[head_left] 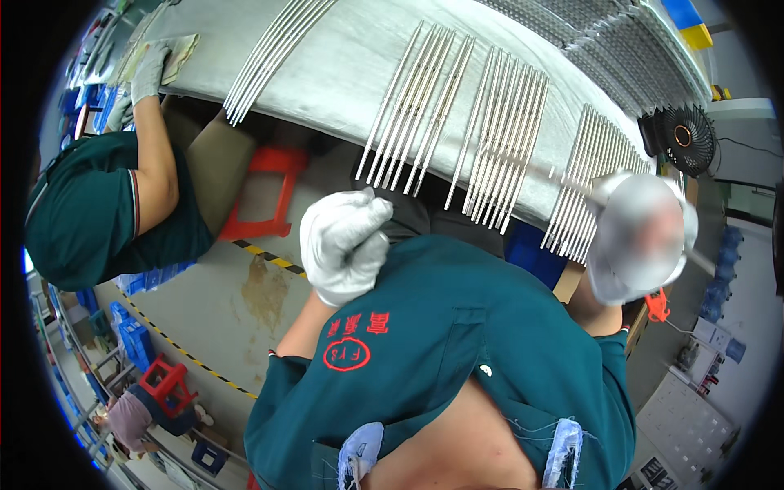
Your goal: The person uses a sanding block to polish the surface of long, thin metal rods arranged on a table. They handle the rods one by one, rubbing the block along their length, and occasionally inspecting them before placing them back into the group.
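Observation:
My left hand (345, 249), in a white glove, is held in front of my chest with its fingers curled in. What it holds, if anything, is hidden. At the right, my gloved right hand (641, 237) is raised close to the camera and smeared by motion. A thin metal rod (563, 177), also blurred, passes through its grip and sticks out on both sides. Between my hands, bundles of slim silvery rods lie side by side with their near ends over the table edge: a left group (418, 106), a middle group (505, 135) and a right group (594, 175).
Farther left on the grey table (343, 98) lies another row of rods (278, 53). Stacked grey textured trays (604, 45) and a black fan (682, 139) stand at the far right. A co-worker (122, 196) sits at the left, near a red stool (265, 192).

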`<control>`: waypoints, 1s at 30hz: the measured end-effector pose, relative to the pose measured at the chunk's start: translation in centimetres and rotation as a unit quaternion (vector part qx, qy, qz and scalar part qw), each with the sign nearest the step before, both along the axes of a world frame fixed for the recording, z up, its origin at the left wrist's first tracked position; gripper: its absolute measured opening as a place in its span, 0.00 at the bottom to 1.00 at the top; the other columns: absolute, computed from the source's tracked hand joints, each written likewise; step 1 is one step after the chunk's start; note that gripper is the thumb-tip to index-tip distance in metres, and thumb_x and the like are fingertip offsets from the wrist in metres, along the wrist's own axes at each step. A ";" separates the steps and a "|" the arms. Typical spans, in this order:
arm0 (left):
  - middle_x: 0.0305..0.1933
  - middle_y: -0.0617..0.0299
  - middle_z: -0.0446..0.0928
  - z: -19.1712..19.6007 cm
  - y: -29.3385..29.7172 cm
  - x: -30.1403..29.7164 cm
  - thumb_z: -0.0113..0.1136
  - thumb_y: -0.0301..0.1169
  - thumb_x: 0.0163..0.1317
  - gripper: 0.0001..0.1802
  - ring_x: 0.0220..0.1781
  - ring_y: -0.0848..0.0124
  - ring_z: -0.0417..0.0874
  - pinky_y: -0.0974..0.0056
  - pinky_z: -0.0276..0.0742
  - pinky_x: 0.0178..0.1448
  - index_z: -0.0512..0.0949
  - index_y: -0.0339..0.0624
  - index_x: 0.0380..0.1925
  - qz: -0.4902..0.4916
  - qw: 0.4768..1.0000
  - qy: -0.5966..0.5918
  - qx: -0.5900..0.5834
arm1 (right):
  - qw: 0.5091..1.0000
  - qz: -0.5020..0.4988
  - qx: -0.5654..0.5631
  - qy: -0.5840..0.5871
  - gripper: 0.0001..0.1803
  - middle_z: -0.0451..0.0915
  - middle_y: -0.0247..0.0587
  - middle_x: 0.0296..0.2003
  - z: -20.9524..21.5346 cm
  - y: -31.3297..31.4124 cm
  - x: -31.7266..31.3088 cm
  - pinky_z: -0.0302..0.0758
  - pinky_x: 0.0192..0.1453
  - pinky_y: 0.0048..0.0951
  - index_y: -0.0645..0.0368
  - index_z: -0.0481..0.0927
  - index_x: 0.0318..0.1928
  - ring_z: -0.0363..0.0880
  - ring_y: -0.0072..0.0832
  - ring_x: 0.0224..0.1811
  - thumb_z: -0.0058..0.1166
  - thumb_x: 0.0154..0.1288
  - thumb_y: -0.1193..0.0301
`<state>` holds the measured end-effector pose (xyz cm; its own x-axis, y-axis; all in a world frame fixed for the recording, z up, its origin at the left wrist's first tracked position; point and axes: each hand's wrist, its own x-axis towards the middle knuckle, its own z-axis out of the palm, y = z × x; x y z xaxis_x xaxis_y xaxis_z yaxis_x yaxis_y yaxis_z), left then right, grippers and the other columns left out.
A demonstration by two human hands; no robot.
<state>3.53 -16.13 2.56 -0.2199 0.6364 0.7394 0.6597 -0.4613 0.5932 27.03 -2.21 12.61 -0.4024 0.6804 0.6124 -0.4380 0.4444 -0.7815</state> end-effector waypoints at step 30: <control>0.17 0.71 0.66 -7.0 1.3 3.4 0.47 0.47 0.79 0.23 0.14 0.83 0.58 0.74 0.56 0.19 0.80 0.38 0.49 -0.177 0.589 -0.576 -0.538 | 0.644 -0.295 -0.057 -0.704 0.58 0.58 0.62 0.74 -7.9 6.2 17.7 0.61 0.76 0.42 0.66 0.61 0.74 0.62 0.54 0.74 0.74 0.44 0.56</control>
